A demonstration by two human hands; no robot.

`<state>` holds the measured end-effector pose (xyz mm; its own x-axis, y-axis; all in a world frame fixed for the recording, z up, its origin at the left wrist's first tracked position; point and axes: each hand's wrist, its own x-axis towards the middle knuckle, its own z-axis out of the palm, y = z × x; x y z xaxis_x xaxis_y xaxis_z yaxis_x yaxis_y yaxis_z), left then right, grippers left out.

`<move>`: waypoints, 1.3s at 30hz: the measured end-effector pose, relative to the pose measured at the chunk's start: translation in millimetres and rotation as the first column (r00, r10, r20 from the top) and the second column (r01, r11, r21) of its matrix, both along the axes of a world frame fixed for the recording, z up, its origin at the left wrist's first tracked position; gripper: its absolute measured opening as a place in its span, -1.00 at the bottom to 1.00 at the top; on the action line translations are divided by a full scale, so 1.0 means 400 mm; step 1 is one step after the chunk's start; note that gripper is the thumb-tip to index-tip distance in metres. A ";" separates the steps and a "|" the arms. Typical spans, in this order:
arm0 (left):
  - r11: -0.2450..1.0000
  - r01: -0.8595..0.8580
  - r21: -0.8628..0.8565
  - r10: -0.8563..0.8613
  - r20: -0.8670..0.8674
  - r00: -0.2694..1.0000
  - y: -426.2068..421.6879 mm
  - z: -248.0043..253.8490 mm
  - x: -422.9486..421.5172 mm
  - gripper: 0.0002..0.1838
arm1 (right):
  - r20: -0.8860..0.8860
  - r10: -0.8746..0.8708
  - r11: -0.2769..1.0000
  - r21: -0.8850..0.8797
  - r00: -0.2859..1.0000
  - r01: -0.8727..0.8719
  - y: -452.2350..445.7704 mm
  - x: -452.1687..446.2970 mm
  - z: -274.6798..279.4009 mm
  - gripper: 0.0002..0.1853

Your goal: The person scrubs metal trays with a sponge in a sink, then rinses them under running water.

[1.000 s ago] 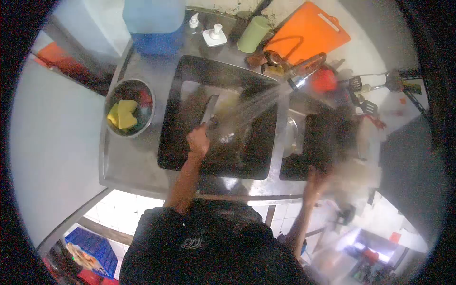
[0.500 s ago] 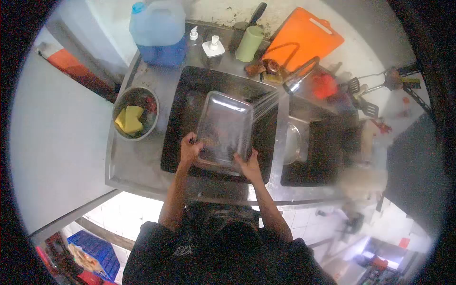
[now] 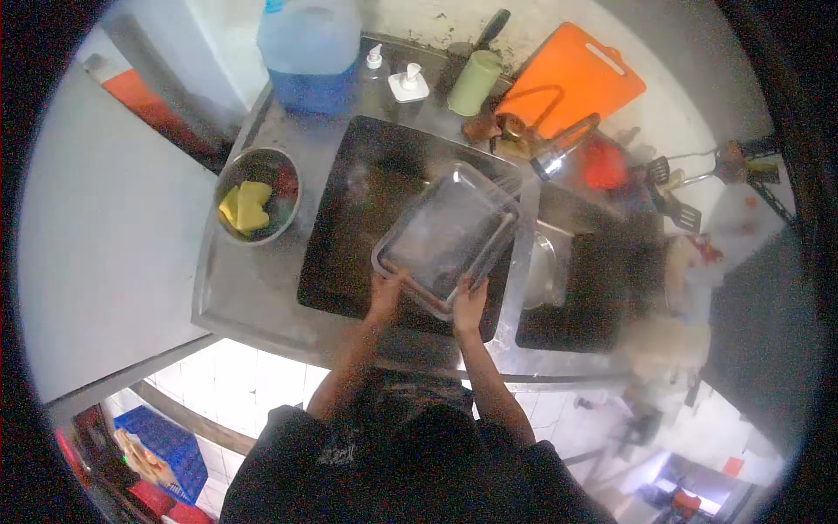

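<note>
A clear rectangular container [image 3: 449, 231] is tilted over the left sink basin [image 3: 349, 210], its far end near the water from the faucet [image 3: 559, 155]. My left hand [image 3: 387, 295] grips its near left corner. My right hand [image 3: 470, 304] holds the near right corner, fingers wrapped round the rim. Water runs onto the far right part of the container.
On the left counter stands a bowl [image 3: 291, 214] with yellow sponges [image 3: 247, 208]. Behind are a blue jug [image 3: 310, 61], pump bottles, a green cup [image 3: 476, 83] and an orange cutting board [image 3: 576, 79]. The right basin [image 3: 589, 293] holds a round metal item [image 3: 539, 269].
A second ago my left hand held a long object in the basin. Both hands then took hold of the clear container, which has since moved right and turned toward the faucet.
</note>
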<state>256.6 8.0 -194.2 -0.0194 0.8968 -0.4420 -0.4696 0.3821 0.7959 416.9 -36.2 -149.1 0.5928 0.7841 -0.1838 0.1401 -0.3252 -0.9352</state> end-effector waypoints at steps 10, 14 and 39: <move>0.975 -0.128 0.184 0.203 -0.483 0.852 0.024 -0.045 -0.070 -0.24 | 0.653 0.531 0.648 0.099 0.540 -0.755 0.218 -0.258 0.297 -0.41; 0.999 -0.030 -0.016 0.017 -0.512 0.859 0.026 0.164 -0.114 -0.14 | 0.758 0.615 0.379 -0.041 0.218 -0.924 0.446 -0.512 0.293 -0.47; 0.956 -0.288 0.053 0.293 -0.148 0.945 -0.002 0.092 -0.203 -0.18 | 0.364 0.930 0.132 -0.207 0.049 -0.969 0.701 -0.700 0.339 -0.59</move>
<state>175.2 7.2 -157.3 -0.3464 0.8550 -0.3860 -0.4289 0.2216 0.8757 137.0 244.1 -13.4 -0.6870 0.7177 -0.1138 0.5471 0.4077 -0.7311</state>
